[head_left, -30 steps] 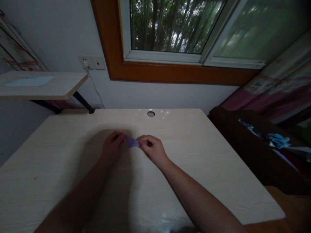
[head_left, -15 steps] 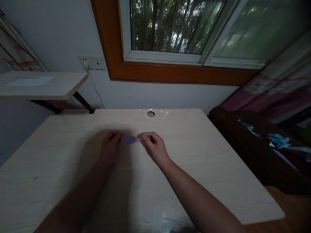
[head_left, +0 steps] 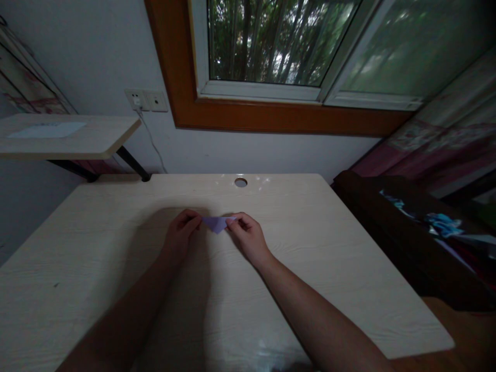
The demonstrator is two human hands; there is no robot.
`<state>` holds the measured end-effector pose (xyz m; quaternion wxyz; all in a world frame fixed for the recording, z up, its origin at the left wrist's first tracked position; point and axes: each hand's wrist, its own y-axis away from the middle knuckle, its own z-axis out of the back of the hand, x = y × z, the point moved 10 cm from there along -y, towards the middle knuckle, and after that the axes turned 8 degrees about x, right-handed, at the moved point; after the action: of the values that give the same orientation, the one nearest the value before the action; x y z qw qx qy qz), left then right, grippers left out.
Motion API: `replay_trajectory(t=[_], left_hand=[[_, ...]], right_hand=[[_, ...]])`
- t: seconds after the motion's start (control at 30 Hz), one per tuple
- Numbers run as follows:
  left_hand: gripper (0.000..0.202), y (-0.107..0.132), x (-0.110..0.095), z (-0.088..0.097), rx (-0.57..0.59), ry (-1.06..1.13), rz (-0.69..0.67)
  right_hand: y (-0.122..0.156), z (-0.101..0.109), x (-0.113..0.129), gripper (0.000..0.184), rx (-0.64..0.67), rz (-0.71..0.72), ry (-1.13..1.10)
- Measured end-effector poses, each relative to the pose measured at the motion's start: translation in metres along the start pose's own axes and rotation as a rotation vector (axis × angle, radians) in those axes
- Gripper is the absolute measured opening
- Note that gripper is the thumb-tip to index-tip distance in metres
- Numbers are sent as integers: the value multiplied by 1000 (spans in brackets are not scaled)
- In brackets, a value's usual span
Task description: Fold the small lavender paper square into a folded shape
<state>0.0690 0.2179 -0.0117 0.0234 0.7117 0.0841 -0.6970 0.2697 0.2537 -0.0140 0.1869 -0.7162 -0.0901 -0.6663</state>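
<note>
- Left hand point(head_left: 181, 235): fingers pinched on the paper's point(head_left: 217, 223) 9 o'clock corner.
- Right hand point(head_left: 248, 236): pinches the 3 o'clock corner.
- Purple paper, prob. folded (dim light), sits mid desk point(head_left: 329, 248), between both hands.

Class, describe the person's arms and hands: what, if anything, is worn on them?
The left forearm and right forearm are bare to the frame's edge, no sleeves in view. The left hand and right hand wear no gloves; no watch, bracelet or ring shows, though the light is dim.
</note>
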Motion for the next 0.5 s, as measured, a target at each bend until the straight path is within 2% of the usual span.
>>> replay_trajectory(t=[0.07, 0.2, 0.33, 0.5], left_hand=[[19, 1, -7, -5, 27, -78, -22], [19, 4, -17, -25, 168, -316, -67], [18, 5, -18, -30, 198, -412, -80], [15, 5, -18, -35, 222, -444, -94]], right_hand=[[0, -3, 0, 24, 29, 1, 32], [3, -9, 8, 22, 71, 42, 168], [4, -10, 15, 20, 64, 71, 228], [3, -7, 13, 22, 48, 60, 259]])
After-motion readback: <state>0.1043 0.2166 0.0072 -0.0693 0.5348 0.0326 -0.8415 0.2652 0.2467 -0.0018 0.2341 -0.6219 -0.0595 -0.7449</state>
